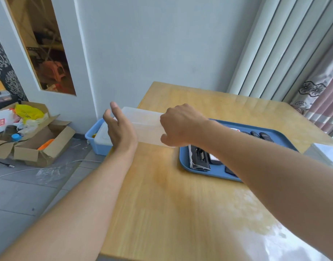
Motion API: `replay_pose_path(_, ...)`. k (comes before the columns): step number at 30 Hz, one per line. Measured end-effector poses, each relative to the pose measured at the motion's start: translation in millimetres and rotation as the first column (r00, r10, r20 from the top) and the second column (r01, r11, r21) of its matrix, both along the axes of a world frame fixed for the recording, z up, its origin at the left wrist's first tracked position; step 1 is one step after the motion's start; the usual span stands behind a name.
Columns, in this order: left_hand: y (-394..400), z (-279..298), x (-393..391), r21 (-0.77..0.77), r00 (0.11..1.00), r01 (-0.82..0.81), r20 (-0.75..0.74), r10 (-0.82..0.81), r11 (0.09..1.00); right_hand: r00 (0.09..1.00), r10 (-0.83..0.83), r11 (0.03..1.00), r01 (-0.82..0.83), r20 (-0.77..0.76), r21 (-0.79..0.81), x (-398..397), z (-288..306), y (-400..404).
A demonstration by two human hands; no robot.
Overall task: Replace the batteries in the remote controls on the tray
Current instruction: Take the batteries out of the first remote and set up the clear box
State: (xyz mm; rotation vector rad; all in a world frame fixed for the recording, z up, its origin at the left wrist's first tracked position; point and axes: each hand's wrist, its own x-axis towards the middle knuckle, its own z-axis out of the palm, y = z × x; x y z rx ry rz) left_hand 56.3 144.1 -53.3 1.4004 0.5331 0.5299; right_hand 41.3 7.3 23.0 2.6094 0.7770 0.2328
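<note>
A blue tray (183, 159) lies on the right side of the wooden table (161, 200). It holds a black remote (199, 157) in clear wrapping at its left end, and further black remotes (263, 136) at its far end; my right forearm hides the middle. My right hand (180, 125) grips the right edge of a translucent plastic box (145, 125) over the table's far left edge. Flat-fingered, my left hand (120, 129) sits at the box's left end; I cannot tell whether it touches it.
Below the table's left edge, a blue bin (97, 146) on the floor holds a white container (103, 136). An open cardboard box (43, 147) of clutter and loose cables lie further left. A white flat lid (329, 153) rests at the table's right edge, by the curtain.
</note>
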Motion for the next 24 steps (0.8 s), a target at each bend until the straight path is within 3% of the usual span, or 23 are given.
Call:
replay_pose_path(4,0.1,-1.9,0.2,-0.001,1.000,0.006,0.014,-0.006,1.000,0.999,-0.018,0.997,0.016,0.030,0.075,9.5,20.3,-11.5)
replay_pose_path(8,2.9,-8.6,4.2,0.138,0.998,0.030,-0.065,-0.021,0.990,0.997,-0.072,0.971,0.068,0.008,0.228,22.3,39.5,-18.1)
replay_pose_path(14,6.9,-14.9,9.9,0.268,0.996,0.012,-0.088,0.012,0.963,0.939,-0.328,0.747,0.188,0.107,0.638,59.5,26.7,-28.2)
replay_pose_path(16,8.3,-16.5,11.6,0.283,0.997,0.007,-0.077,0.015,0.959,0.928,-0.372,0.728,0.285,0.010,0.623,72.0,12.9,-30.9)
replay_pose_path(21,9.1,-17.7,14.7,0.295,0.996,0.023,-0.088,0.003,0.955,0.891,-0.358,0.820,0.443,-0.280,0.362,99.1,-23.1,-29.5)
replay_pose_path(24,10.6,-19.5,16.9,0.290,0.996,0.033,-0.086,-0.008,0.957,0.917,-0.293,0.838,0.383,-0.270,0.389,100.7,-14.5,-28.8)
